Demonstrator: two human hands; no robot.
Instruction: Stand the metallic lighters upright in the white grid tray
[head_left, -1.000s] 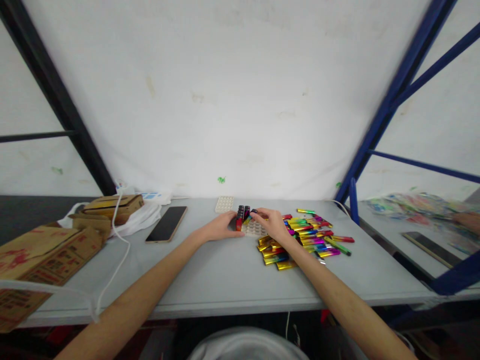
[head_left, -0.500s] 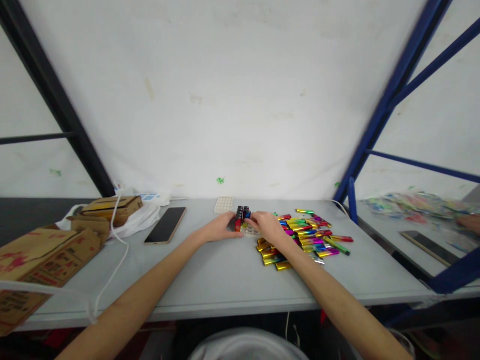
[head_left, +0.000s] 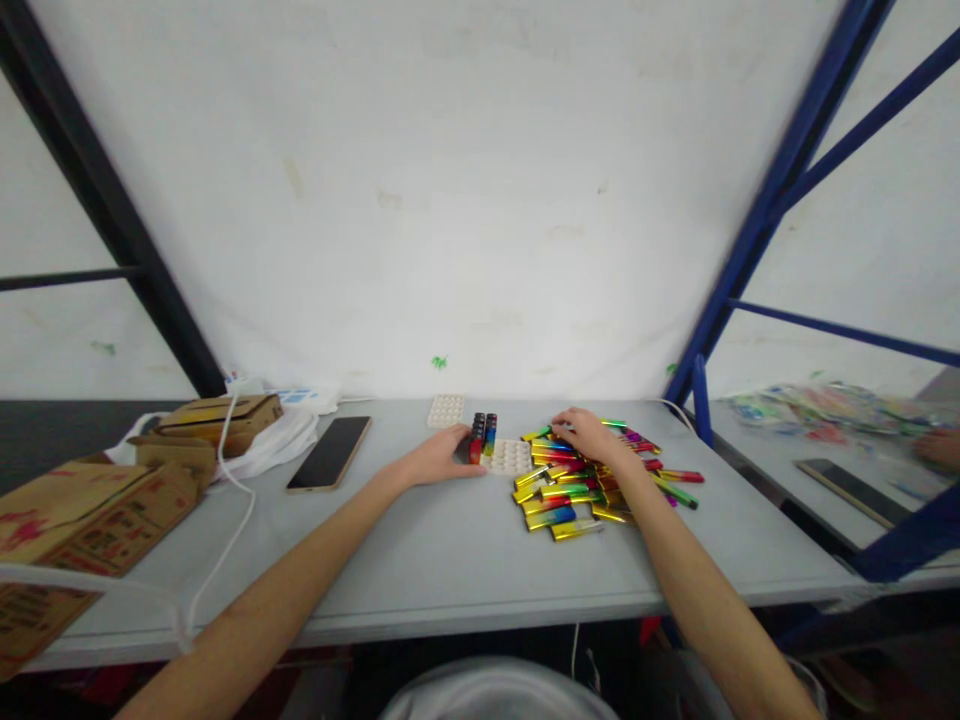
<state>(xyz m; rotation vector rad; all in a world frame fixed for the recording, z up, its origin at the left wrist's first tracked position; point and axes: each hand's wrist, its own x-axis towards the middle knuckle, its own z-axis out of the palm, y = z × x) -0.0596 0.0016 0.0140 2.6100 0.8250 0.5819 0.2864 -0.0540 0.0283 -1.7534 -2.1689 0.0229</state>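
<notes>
My left hand [head_left: 439, 455] curves round the left end of a white holed tray [head_left: 511, 457], thumb in front and fingers behind, closed against it. Two rows of shiny lighters [head_left: 477, 440] with dark tops stand upright in the tray beside that hand; its right part shows bare holes. To the right lies a loose pile of metallic lighters [head_left: 559, 490] in gold, red, green, blue and purple. Over the back of this pile is my right hand [head_left: 589, 435], fingers bent and pinched at the end of a green-gold lighter [head_left: 535, 434].
A second white holed tray [head_left: 446, 410] lies near the wall. To the left are a phone [head_left: 330, 454], a white plastic bag [head_left: 277, 440], cardboard boxes [head_left: 97, 510] and a white cable [head_left: 240, 490]. A blue metal frame [head_left: 750, 240] stands on the right, with another person's hand [head_left: 937, 448] beyond.
My right hand has left the tray and moved right to the back of the lighter pile. My left hand stays at the tray's left end.
</notes>
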